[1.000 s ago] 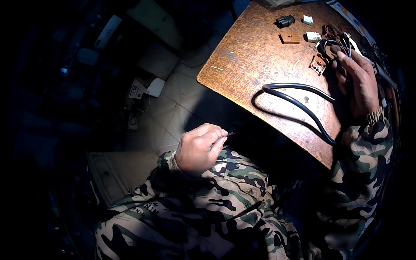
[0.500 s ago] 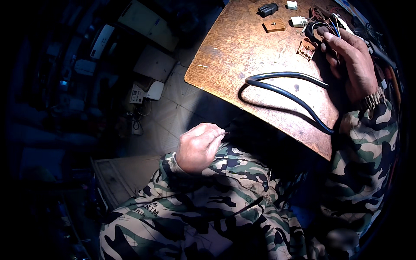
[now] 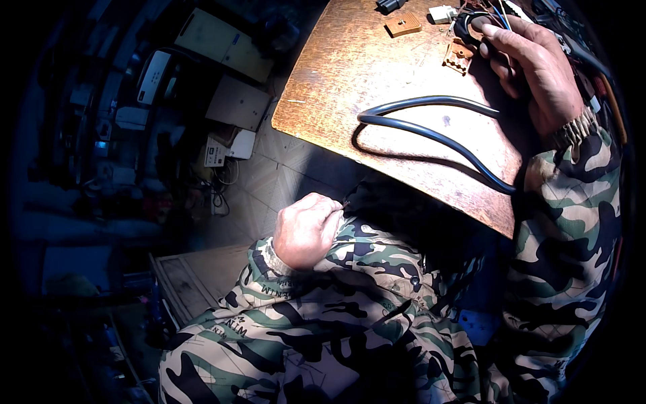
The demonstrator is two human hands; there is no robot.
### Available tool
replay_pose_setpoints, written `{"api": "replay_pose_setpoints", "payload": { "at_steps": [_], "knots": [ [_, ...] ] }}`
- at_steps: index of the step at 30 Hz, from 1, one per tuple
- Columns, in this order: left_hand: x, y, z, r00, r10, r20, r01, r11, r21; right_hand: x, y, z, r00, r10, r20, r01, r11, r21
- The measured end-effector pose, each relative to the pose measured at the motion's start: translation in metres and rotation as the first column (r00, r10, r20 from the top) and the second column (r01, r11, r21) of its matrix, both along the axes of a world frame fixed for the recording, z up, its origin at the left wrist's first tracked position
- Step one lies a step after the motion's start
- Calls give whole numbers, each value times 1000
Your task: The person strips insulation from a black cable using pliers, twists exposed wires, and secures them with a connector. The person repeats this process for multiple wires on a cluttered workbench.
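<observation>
Low in front of my jacket, my left hand (image 3: 308,230) is closed in a pinch. A tiny dark tip shows at its fingertips, too small to name. Over the far right of the wooden tabletop, my right hand (image 3: 535,74) has its thumb and fingers closed around a black curved piece (image 3: 464,28), with thin blue and yellow wires beside it. Fingers partly hide that piece. Just left of the hand lies a brown notched holder (image 3: 459,56). A thick black cable (image 3: 420,102) lies bent in a loop nearer me.
On the wooden table (image 3: 323,81) lie a flat brown block (image 3: 404,25), a white connector (image 3: 442,14) and a black plug (image 3: 390,5). Tangled wires and tools crowd the right edge. A wooden box (image 3: 202,283) stands lower left; dark shelves and cartons line the left.
The view has shifted, so the tabletop and its things sit higher and further left. Both hands keep much the same grip.
</observation>
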State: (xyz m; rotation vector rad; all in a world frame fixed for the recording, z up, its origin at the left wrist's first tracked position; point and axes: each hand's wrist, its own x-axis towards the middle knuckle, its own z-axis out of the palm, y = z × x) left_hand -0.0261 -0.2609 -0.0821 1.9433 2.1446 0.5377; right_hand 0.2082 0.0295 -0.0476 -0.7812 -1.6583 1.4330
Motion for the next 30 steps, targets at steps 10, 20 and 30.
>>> {"api": "replay_pose_setpoints", "payload": {
  "at_steps": [10, 20, 30],
  "knots": [
    [4, 3, 2, 998, -39, -43, 41, 999, 27, -9, -8, -11, 994, -21, -103, 27, 998, 64],
    [6, 3, 0, 998, -44, -37, 47, 997, 64, -7, -6, -8, 997, 6, -74, -4, 1000, 24],
    [11, 4, 1, 998, -20, 60, 23, 999, -47, -2, -3, -5, 999, 27, -41, -28, 999, -18]
  ]
}}
